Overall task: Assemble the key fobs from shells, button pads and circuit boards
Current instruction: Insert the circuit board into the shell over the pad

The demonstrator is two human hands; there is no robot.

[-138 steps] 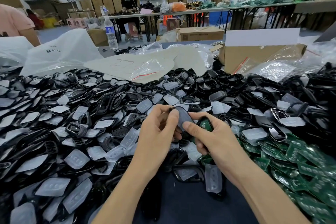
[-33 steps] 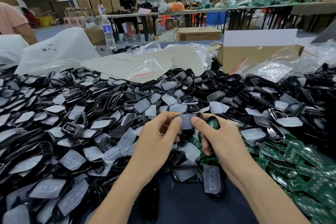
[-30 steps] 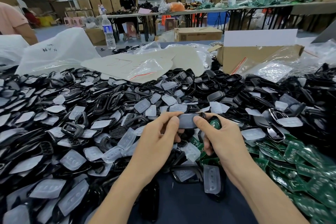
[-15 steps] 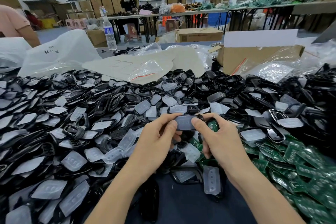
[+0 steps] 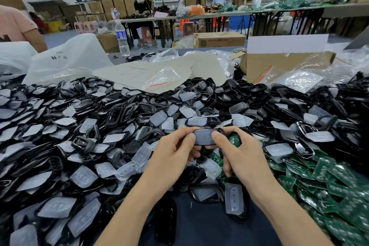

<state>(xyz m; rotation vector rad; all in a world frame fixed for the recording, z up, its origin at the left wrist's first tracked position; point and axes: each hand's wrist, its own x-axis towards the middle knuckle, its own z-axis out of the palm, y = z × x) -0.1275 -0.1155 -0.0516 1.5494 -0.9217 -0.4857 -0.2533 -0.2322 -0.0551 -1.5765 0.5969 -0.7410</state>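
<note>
Both hands hold one black key fob shell [image 5: 204, 147] with a translucent button pad [image 5: 203, 136] lying in it, level above the pile. My left hand [image 5: 171, 158] grips its left end, thumb on the pad. My right hand [image 5: 239, 156] grips the right end with its thumb on the pad, and a green circuit board [image 5: 234, 140] shows in its fingers. Black shells [image 5: 119, 114] and loose pads [image 5: 83, 175] cover the table. Green boards [image 5: 329, 177] lie heaped at the right.
A shell with a pad [image 5: 205, 193] and a loose pad [image 5: 233, 197] lie near the dark table front [image 5: 209, 223]. Behind the pile are plastic bags [image 5: 65, 62], a cardboard box [image 5: 279, 64] and a water bottle [image 5: 121, 40]. People work at far tables.
The shell with its pad has turned from tilted to level between my hands and risen slightly. Both thumbs now sit on the pad's ends.
</note>
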